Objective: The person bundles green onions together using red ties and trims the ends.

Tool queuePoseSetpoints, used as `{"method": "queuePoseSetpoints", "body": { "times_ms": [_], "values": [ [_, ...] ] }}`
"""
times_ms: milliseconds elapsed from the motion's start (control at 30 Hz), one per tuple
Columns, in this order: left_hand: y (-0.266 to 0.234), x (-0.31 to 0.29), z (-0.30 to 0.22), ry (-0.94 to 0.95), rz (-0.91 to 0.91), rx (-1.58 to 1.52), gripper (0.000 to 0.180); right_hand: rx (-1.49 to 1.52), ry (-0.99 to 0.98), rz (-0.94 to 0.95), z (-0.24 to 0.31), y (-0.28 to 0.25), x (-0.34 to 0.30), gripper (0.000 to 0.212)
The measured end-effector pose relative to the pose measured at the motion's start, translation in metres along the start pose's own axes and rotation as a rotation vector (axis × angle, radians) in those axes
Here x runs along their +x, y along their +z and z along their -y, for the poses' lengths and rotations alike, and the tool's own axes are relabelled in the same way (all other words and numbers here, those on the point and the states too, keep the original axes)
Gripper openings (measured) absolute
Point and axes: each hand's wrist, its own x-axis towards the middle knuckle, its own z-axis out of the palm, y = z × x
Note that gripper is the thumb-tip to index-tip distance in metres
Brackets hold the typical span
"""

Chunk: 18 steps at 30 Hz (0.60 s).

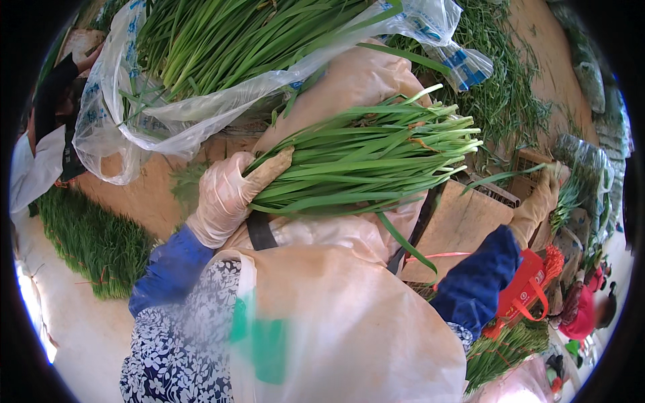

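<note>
Garlic chives [363, 158]: across the lap [322, 232], pale stalk ends rightward
Left grip [228, 193]: I see it clasping their leafy end
Right grip [545, 189]: out right, I cannot tell whether closed

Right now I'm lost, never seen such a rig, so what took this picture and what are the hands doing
No machine here: a person wears a camera on the head, looking down, and its wide lens curves straight edges. The left hand, gloved, grips a green bunch over the lap. The right hand is stretched out to the right beside a leaf; its grip is unclear. A clear bag beyond the lap holds more greens, and other bundles lie at left.
</note>
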Motion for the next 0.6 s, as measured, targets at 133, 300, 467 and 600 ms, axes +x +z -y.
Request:
{"method": "queuePoseSetpoints", "body": {
  "times_ms": [133, 300, 467, 600],
  "values": [
    [0.003, -0.002, -0.003, -0.004, -0.005, 0.036, 0.064, -0.087, -0.467, 0.702, 0.187, 0.066, -0.126, 0.039],
    [-0.014, -0.001, 0.0, 0.049, 0.05, 0.085, 0.065, -0.18, -0.839, 0.935, 0.215, 0.106, -0.165, 0.034],
    [-0.015, 0.007, -0.003, -0.016, 0.063, -0.023, 0.068, 0.322, -0.522, 0.86, 0.179, 0.093, -0.174, 0.02],
    [-0.018, 0.016, -0.001, -0.003, 0.069, -0.11, 0.069, 0.802, 0.248, 0.654, 0.175, 0.082, -0.158, 0.009]
  ]
}}
